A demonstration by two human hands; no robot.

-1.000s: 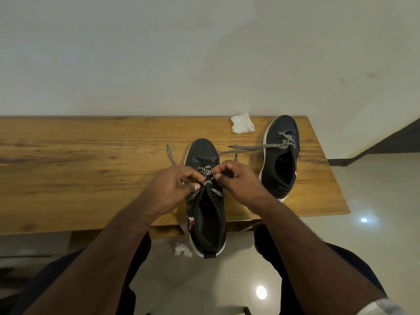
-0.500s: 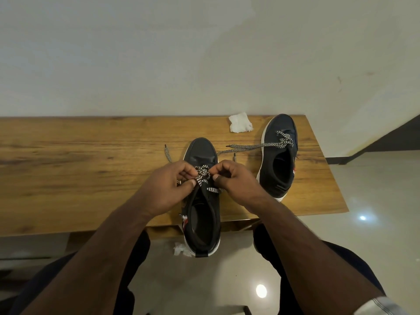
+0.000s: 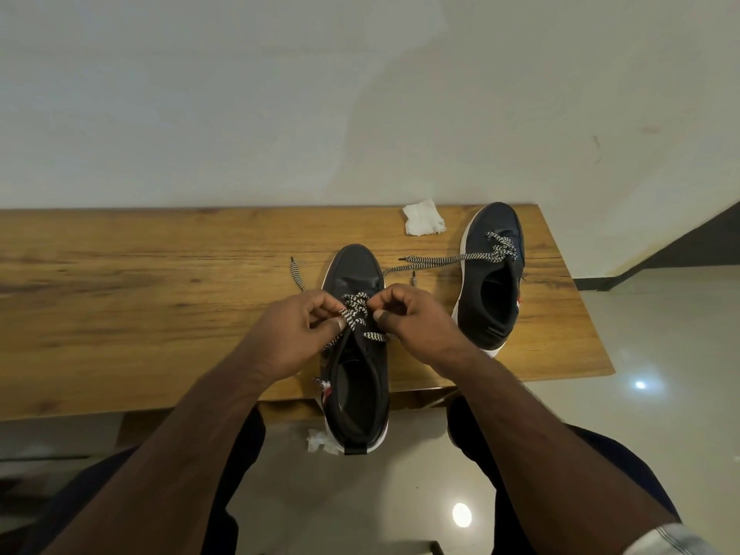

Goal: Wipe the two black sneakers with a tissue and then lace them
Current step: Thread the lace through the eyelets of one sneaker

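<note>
Both hands (image 3: 352,326) still pinching lace (image 3: 354,312); unchanged.

near sneaker (image 3: 357,274): black, white sole, toe pointing away, heel past the table edge toward the person, right under the grip
its lace (image 3: 354,312): black-and-white, pinched from both sides
far sneaker (image 3: 491,274): right of the grip, lace ends trailing left
tissue (image 3: 423,218): crumpled, white, beyond the grip
</note>
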